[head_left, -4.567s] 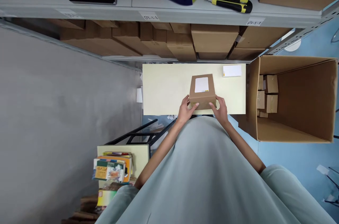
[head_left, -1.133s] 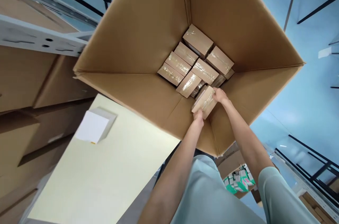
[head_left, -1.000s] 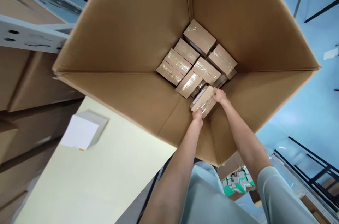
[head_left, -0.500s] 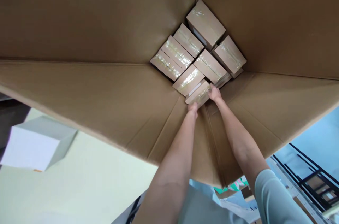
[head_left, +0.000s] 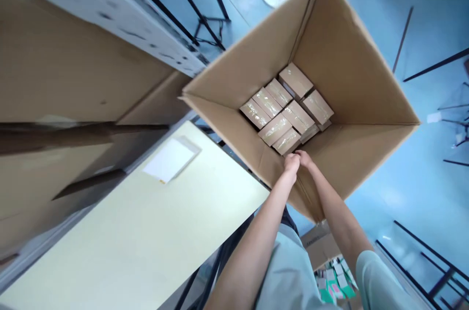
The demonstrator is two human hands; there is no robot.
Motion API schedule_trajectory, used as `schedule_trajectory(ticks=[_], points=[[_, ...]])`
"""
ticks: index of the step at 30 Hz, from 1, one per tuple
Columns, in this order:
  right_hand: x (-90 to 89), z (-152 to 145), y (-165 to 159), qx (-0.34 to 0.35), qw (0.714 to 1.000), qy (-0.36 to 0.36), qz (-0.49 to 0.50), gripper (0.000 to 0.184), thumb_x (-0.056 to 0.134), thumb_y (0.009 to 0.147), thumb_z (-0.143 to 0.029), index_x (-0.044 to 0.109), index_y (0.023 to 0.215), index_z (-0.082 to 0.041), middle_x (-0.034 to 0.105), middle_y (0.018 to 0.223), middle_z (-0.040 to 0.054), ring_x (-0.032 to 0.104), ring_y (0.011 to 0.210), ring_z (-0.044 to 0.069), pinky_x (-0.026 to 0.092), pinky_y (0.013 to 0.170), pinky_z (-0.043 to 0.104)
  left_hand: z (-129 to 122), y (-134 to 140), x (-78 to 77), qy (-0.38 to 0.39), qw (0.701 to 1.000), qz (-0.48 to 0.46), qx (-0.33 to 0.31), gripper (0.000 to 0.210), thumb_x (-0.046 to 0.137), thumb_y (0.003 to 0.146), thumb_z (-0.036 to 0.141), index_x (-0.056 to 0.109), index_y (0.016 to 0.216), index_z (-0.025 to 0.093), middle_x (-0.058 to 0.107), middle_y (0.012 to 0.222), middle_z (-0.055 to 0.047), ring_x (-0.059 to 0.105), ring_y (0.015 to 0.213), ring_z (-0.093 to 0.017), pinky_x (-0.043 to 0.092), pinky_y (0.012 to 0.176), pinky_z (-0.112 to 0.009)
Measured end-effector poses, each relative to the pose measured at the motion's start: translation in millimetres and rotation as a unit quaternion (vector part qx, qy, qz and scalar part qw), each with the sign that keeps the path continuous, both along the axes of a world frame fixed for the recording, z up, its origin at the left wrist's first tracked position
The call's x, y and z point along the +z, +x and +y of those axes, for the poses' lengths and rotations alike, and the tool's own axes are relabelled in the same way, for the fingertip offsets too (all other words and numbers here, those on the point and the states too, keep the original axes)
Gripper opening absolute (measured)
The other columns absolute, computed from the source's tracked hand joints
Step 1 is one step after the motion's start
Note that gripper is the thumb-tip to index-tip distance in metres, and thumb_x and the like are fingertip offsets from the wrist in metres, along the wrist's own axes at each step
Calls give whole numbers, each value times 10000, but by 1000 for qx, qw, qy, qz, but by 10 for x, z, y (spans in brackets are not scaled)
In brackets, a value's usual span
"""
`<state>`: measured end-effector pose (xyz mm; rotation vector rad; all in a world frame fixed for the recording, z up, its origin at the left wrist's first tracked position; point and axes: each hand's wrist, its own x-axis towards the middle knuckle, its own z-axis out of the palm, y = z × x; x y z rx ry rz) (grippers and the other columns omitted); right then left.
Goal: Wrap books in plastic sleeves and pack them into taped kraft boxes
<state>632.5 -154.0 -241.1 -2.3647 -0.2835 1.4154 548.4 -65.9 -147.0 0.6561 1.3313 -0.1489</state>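
Note:
A large open cardboard box (head_left: pixel 373 148) stands in front of me with several small brown taped cartons (head_left: pixel 275 129) packed at its bottom. My left hand (head_left: pixel 292 163) and my right hand (head_left: pixel 303 158) are close together inside it, near the front corner. The fingers of both are curled in, and nothing shows in them. Just beyond the hands sits the nearest small carton (head_left: pixel 287 141), apart from them as far as I can see. Clear shiny tape runs along the tops of the cartons.
Left of the box is a pale tabletop (head_left: pixel 146 241) bearing a white box (head_left: pixel 172 159). Behind it are large brown cartons (head_left: pixel 66 65) and a white beam (head_left: pixel 146 21). An open carton (head_left: pixel 322 246) of green-and-white packets (head_left: pixel 335 280) stands by my right side. Black metal frames (head_left: pixel 439 280) stand on the blue floor.
My hands have let go of the nearest small carton, drawn back and come together. The view has pulled up, so the whole large box and more floor now show.

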Motion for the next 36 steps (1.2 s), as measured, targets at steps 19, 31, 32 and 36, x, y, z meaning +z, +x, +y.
schedule_trajectory(ticks=[19,31,32,36], points=[[3482,555,-3199,31,926,377,-1,664,758,816,-764,803,1177,-208,798,1291,168,715,1282,365,545,1140,550,199,-4764,2644,113,902,-257,328,467,972,645,502,685,862,205,776,1316,-188,713,1274,-348,427,1230,-483],[4040,1296,-5640,434,811,339,197,686,768,785,-799,792,1171,-234,796,1303,161,719,1276,391,514,1176,585,-639,-6610,3173,288,675,-247,633,406,912,716,476,649,855,199,790,1261,-188,741,1192,-327,451,1172,-482],[4067,1330,-5744,465,796,326,207,686,764,783,-799,789,1179,-240,792,1316,159,712,1294,396,506,1190,592,-763,-6663,3181,297,654,-235,655,399,908,714,470,652,855,199,791,1256,-189,743,1182,-327,453,1167,-487],[4117,1405,-6158,591,723,269,235,632,752,735,-813,809,1114,-311,793,1317,143,682,1346,436,509,1213,614,-1378,-6805,3232,339,577,-159,726,342,908,708,406,668,842,203,788,1266,-182,738,1187,-335,457,1167,-510]])
